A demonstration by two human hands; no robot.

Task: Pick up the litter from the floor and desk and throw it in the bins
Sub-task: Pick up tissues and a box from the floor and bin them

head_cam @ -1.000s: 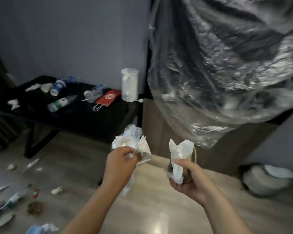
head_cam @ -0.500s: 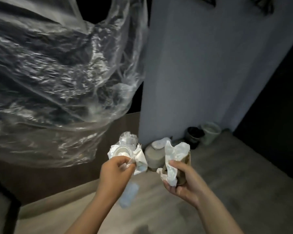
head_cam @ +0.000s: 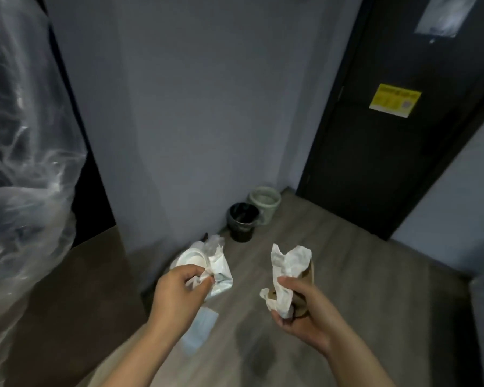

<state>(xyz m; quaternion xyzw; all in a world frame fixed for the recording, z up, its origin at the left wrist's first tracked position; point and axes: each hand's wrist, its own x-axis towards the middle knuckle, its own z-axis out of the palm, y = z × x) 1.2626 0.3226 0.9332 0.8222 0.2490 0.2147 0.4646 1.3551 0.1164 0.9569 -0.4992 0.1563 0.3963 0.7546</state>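
Observation:
My left hand (head_cam: 179,291) grips a bundle of white litter (head_cam: 215,263): crumpled wrappers, clear plastic and a round white lid. A pale blue face mask (head_cam: 200,329) dangles below that hand. My right hand (head_cam: 302,311) holds crumpled white paper (head_cam: 287,263) together with a brown paper cup (head_cam: 305,291). Two bins stand on the floor against the wall ahead: a black bin (head_cam: 242,222) and a pale green bin (head_cam: 266,203) just behind it. Both hands are well short of the bins.
A large clear plastic sheet (head_cam: 20,163) hangs at the left. A brown cabinet top (head_cam: 76,289) lies below it. A dark door (head_cam: 389,135) with a yellow notice (head_cam: 394,100) stands at the right. Grey wood floor (head_cam: 347,275) runs between me and the bins.
My view has swung right, away from the littered desk. The plastic sheet has slid to the left edge, and the two bins and the door have come into view. Both hands keep their loads.

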